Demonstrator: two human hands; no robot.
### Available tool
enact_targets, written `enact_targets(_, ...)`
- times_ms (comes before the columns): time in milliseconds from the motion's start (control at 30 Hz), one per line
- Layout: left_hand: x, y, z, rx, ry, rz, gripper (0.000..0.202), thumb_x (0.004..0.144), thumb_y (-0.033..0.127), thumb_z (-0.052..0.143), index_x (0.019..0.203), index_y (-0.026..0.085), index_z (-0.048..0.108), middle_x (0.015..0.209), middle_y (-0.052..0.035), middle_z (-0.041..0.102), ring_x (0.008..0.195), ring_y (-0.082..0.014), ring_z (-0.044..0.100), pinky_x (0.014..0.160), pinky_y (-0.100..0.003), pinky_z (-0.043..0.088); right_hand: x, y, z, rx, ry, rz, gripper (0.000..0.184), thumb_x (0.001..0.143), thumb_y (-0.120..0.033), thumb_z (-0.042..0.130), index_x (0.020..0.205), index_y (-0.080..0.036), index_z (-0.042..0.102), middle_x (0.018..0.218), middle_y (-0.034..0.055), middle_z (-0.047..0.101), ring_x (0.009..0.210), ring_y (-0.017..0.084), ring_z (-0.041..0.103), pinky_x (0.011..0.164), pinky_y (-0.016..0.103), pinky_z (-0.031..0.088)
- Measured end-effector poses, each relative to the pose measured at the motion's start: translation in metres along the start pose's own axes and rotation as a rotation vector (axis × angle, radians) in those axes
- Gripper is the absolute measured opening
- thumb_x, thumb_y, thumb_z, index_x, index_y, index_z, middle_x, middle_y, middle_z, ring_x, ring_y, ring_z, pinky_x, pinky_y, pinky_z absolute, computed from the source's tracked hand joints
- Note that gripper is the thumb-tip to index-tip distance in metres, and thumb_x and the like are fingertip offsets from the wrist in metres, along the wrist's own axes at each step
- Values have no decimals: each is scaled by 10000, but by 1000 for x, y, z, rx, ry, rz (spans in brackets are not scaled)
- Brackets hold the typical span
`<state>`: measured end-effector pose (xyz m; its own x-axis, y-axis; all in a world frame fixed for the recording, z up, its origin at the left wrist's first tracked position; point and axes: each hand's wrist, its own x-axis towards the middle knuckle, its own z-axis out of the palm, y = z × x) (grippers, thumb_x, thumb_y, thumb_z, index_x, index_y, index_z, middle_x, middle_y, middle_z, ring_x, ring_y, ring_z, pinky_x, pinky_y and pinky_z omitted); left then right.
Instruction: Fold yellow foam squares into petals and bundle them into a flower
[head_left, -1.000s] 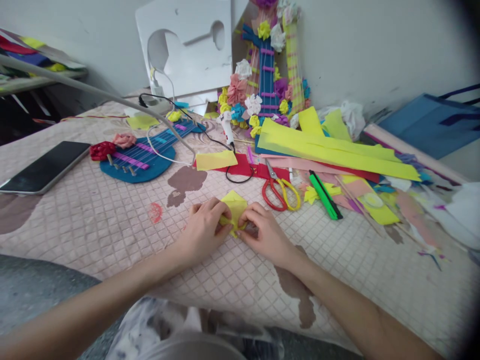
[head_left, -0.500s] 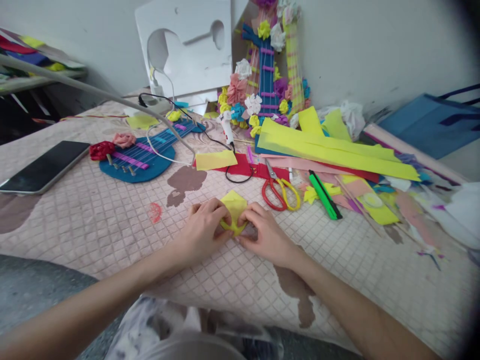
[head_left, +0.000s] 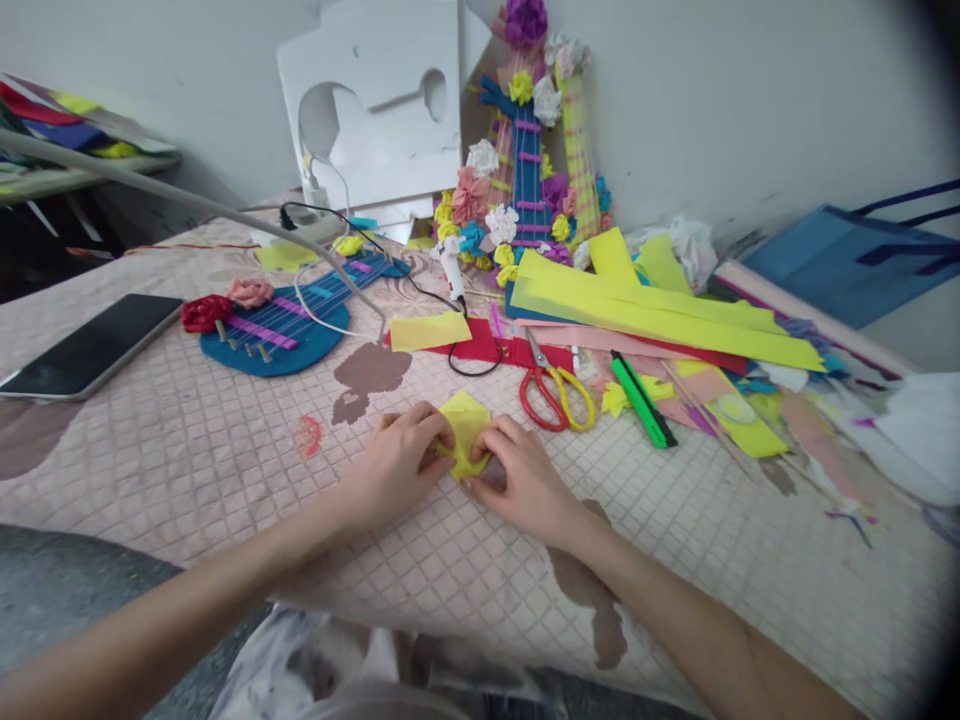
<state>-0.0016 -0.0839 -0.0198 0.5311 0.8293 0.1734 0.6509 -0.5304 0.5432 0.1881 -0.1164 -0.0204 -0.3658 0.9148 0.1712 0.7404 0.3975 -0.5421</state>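
Note:
A small folded piece of yellow crepe paper (head_left: pixel 464 425) lies between my hands, its pointed top facing away from me. My left hand (head_left: pixel 409 447) pinches its left edge between thumb and fingers. On the other side, my right hand (head_left: pixel 521 475) grips the right edge, with the thumb near the bottom tip. Just beyond are scissors (head_left: pixel 555 390) with one red and one yellow handle loop. A green box cutter (head_left: pixel 643 400) lies to their right. Behind the paper, a yellow strip (head_left: pixel 429 331) rests on red paper (head_left: pixel 484 345).
A blue guitar-shaped craft (head_left: pixel 277 335) with paper roses and a phone (head_left: pixel 90 345) lie at left. A glue gun (head_left: pixel 451 268) stands farther back, its cord on the cloth. Stacked yellow strips (head_left: pixel 660 310) and scraps spread right. Flower-covered guitar crafts (head_left: pixel 529 170) lean against the wall.
The yellow paper's lower edge, curled up between my fingers before, now shows flatter with a point at the bottom. Both hands stay at its sides. The view has shifted slightly.

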Motion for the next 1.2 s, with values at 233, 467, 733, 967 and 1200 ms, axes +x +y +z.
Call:
enact_targets(233, 4, 6, 2, 30, 117, 4, 70, 772, 169, 567, 839, 188, 557, 881, -23, 572, 832, -186, 546, 730, -335, 379, 1, -3, -2, 0, -6, 3, 177, 728, -195, 657, 843, -195, 523, 919, 39, 504, 902, 210, 512, 779, 368, 409)
enact_targets(467, 9, 12, 6, 111, -24, -36, 156, 720, 256, 655, 836, 194, 572, 906, -25, 589, 904, -233, 540, 757, -376, 341, 0, 5, -2, 139, 29, 19, 228, 734, -189, 666, 897, -201, 507, 975, 46, 467, 919, 203, 498, 802, 368, 441)
enact_targets(733, 10, 12, 2, 80, -24, -61, 172, 706, 257, 665, 821, 191, 556, 892, -17, 597, 896, -227, 542, 765, -374, 328, 1, 15, -7, 220, 139, -4, 241, 751, 1, 443, 865, -209, 476, 907, 32, 470, 765, 153, 495, 690, 304, 449)
enact_targets(967, 9, 7, 9, 98, 16, -32, 187, 692, 273, 672, 827, 194, 570, 878, -20, 594, 885, -231, 543, 743, -363, 338, 0, 0, 4, 106, 144, -15, 294, 700, -209, 693, 862, -210, 447, 884, 30, 501, 872, 216, 486, 758, 368, 418)
enact_targets(1200, 12, -4, -4, -8, -68, 25, 162, 722, 250, 651, 858, 196, 583, 907, -22, 598, 885, -210, 570, 785, -357, 394, 3, 3, 7, 42, 99, -5, 352, 689, -253, 739, 876, -202, 445, 908, 41, 517, 899, 226, 484, 766, 374, 414)
